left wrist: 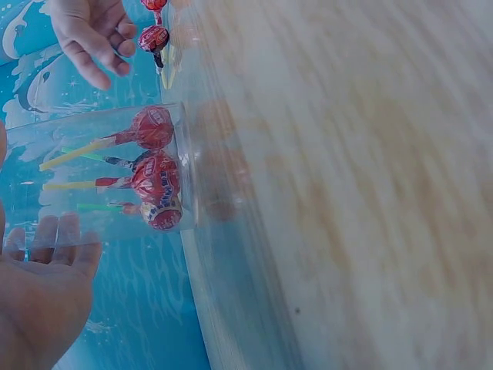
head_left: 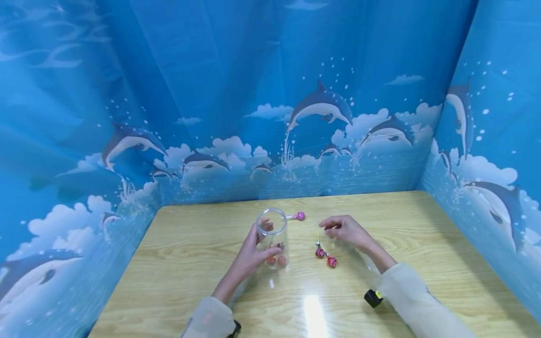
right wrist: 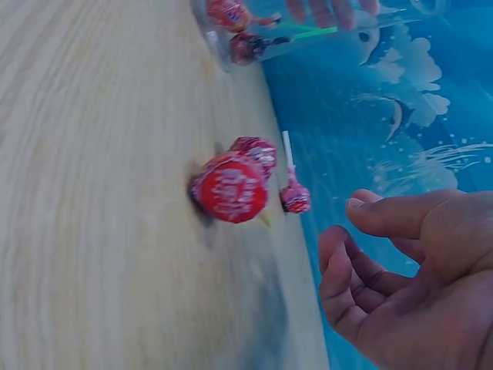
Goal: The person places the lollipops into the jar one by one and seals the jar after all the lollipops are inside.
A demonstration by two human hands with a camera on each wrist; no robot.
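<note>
If the empty, loosely curled right hand [head_left: 345, 231] brushes the lollipops [head_left: 331, 262], they might roll. The left hand [head_left: 248, 256] grips the jar [head_left: 279, 237].

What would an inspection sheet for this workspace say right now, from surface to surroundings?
Surface: wood-grain table, with a bright glare patch at the near side.
Job's things: clear cylindrical container, open-topped, with several wrapped lollipops inside; two red-wrapped lollipops lie close together on the table; one pink-wrapped lollipop lies farther back.
Clutter: nothing seen.
Left hand: holds the container, fingers and thumb around it.
Right hand: near the red-wrapped pair, fingers loosely curled, holding nothing.
Cables: nothing seen.
Surroundings: blue curtain printed with dolphins and clouds, behind and at both sides.
</note>
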